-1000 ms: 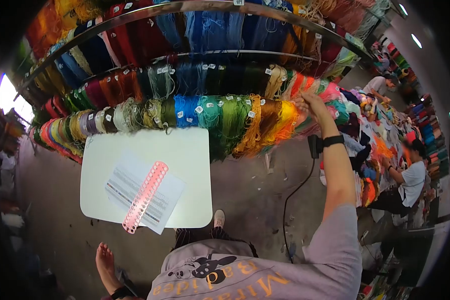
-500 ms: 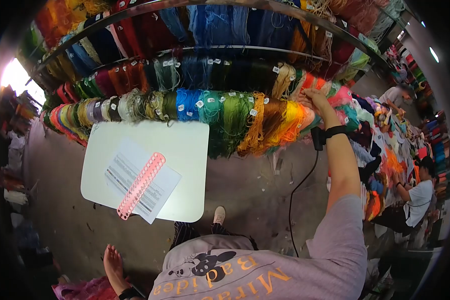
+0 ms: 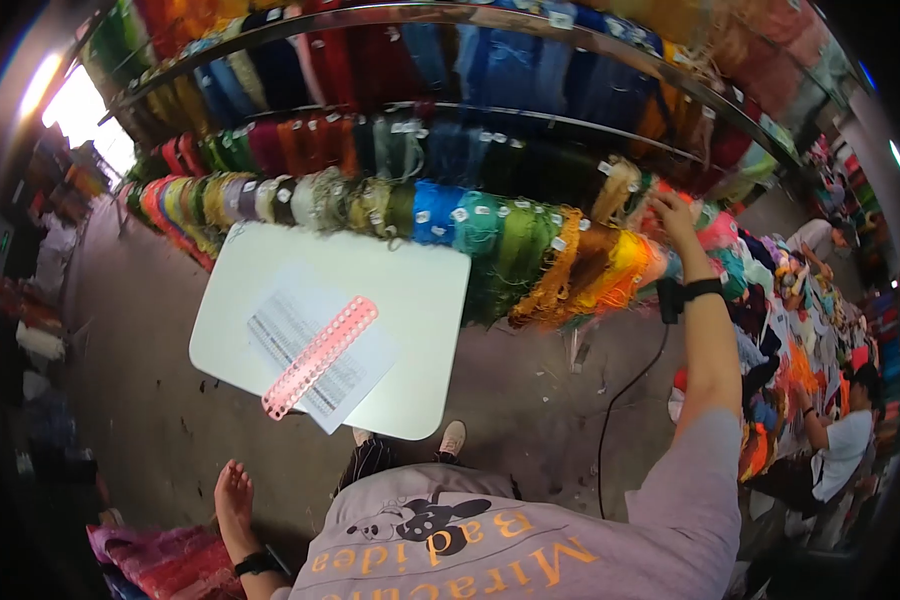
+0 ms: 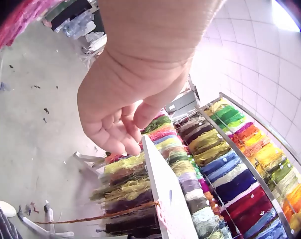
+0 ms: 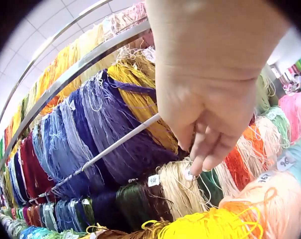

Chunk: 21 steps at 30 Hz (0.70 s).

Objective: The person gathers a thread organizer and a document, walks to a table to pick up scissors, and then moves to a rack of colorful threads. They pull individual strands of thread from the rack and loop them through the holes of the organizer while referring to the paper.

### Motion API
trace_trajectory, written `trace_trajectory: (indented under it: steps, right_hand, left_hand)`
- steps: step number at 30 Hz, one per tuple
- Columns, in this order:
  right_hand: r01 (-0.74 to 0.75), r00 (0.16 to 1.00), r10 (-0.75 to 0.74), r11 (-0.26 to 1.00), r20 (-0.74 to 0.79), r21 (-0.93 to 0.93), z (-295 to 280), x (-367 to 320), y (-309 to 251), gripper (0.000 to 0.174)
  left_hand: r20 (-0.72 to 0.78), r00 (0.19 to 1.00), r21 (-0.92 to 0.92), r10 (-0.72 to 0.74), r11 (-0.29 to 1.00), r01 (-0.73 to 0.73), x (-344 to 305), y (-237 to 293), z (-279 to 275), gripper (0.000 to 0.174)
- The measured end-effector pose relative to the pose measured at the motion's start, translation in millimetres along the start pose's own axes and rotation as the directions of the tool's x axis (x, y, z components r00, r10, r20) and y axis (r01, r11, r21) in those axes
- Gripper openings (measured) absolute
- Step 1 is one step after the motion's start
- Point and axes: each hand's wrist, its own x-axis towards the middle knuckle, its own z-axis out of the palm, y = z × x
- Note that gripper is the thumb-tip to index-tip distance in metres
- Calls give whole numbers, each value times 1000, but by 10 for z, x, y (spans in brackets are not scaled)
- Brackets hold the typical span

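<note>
My right hand reaches to the rack's right end, above the yellow and orange skeins. In the right wrist view, fingertips of that hand are at a small white tag between a cream skein and a dark green one; the thumb stands apart from the fingers. Whether they touch the tag, I cannot tell. My left hand hangs low at the left, away from the skeins. In the left wrist view, the same hand has loosely bent fingers and holds nothing.
A white board carries a printed sheet and a pink strip with holes. A metal rail crosses above. A black cable hangs from my right wrist. Two people are at the right, beside piled yarn.
The head view has shifted, so the rack and board appear farther right. My right hand stays at the rack's right end. The left hand appears slightly higher, its fingers more bent.
</note>
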Motion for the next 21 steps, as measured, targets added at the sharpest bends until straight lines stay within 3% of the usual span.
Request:
trace_trajectory:
  steps: [3, 5, 6, 7, 10, 13, 21]
  right_hand:
    - [174, 983, -183, 943, -6, -282, -33, -56, 10, 23]
    - [233, 970, -243, 900, 19, -368, 32, -52, 35, 23]
    - [223, 975, -213, 927, 67, -300, 118, -77, 13, 20]
    - [70, 994, -59, 990, 92, -124, 411, -348, -367, 20]
    - [118, 958, -111, 993, 265, -11, 1156, -544, -665, 22]
    - [139, 924, -110, 989, 367, -53, 2296, -1057, -1483, 22]
    - [104, 688, -86, 994, 721, 19, 5040, -1429, -1823, 23]
  left_hand:
    - [-37, 999, -35, -30, 999, 29, 193, 41, -19, 21]
    - [21, 999, -52, -33, 998, 34, 384, 140, 20, 20]
    - [80, 996, -55, -30, 998, 34, 495, 206, 13, 20]
    - [78, 996, -35, -35, 999, 38, 564, 307, 66, 20]
    - [78, 996, 11, -36, 999, 35, 762, 621, 188, 19]
    - [91, 995, 45, -33, 999, 29, 1023, 841, 109, 20]
    - [142, 985, -9, -96, 995, 98, 1744, 1040, -594, 19]
